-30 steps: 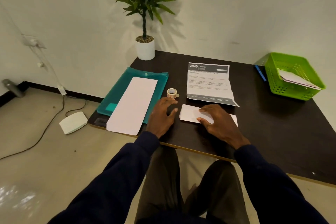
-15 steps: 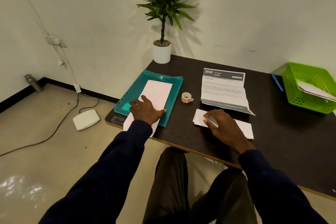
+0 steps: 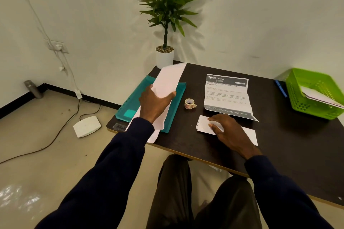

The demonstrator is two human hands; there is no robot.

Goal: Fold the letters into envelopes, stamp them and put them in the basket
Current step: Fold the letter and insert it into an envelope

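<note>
My left hand (image 3: 155, 103) grips a long white envelope (image 3: 170, 80) and holds it lifted above the teal folder (image 3: 175, 111); another white envelope (image 3: 154, 132) lies beneath on the folder. My right hand (image 3: 228, 129) rests with its fingers on a folded white letter (image 3: 203, 125) near the table's front edge. A printed sheet (image 3: 227, 95) with creases lies unfolded behind it. A small roll of stamps (image 3: 189, 103) sits between the folder and the sheet. The green basket (image 3: 305, 102) at the far right holds an envelope (image 3: 320, 96).
A potted plant (image 3: 164, 57) stands at the table's back left corner. A blue pen (image 3: 280, 88) lies left of the basket. On the floor to the left are a white device (image 3: 86, 126), cables and a metal bottle (image 3: 32, 89).
My left hand moved from beside the folded letter to the folder, took the top envelope and lifted it. My right hand stayed on the folded letter. The camera view shifted left.
</note>
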